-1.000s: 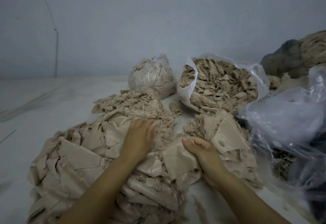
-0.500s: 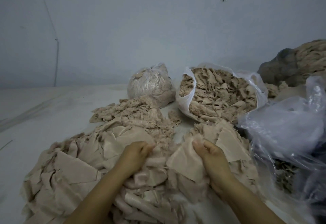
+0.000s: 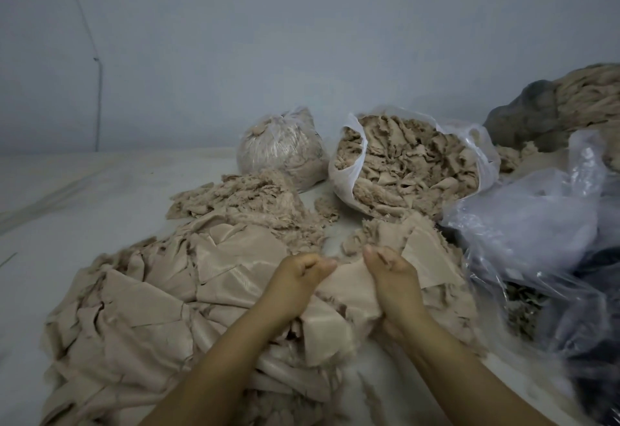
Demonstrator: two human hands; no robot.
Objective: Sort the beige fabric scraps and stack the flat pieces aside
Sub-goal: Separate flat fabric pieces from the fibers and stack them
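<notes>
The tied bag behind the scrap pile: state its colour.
The tied bag is clear, whitish plastic with beige scraps showing through; the head view shows it.

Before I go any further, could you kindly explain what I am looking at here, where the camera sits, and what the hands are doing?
There is no machine here: a person sorts cloth with bare hands, and the single camera is worn on their head, looking forward and down. The left hand and the right hand both pinch one beige fabric piece stretched between them. To the left lies a large pile of flat pieces; behind it is a fluffier heap of frayed scraps. Further back stand a tied clear bag and an open bag of scraps. Crumpled clear plastic lies on the right. Everything rests on a pale surface below a plain wall.
</notes>
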